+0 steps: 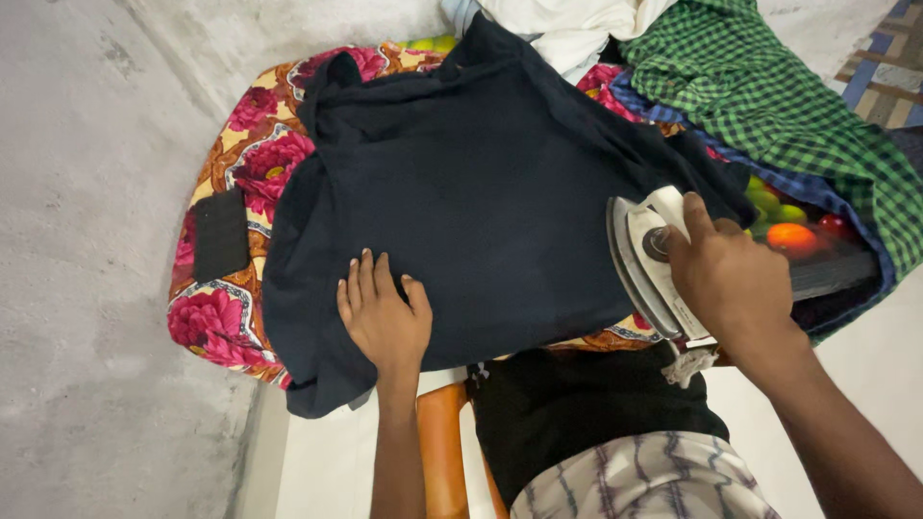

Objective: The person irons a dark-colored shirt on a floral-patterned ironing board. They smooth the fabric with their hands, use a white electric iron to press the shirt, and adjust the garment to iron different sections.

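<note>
Floral padded board (221, 317): carries everything, so the cloth should lie square on it.
Dark garment (481, 192): spread across the board; smooth it before each pass.
Left hand (385, 322): fingers slightly spread, flat on the hem (good tension).
Right hand (731, 284): clamped around the iron (639, 255), tipped up at the garment's right edge.

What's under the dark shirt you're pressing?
A floral cloth with red flowers shows around the dark shirt at its left and top edges. The left hand rests flat on the shirt. What supports the cloth beneath is covered.
</note>
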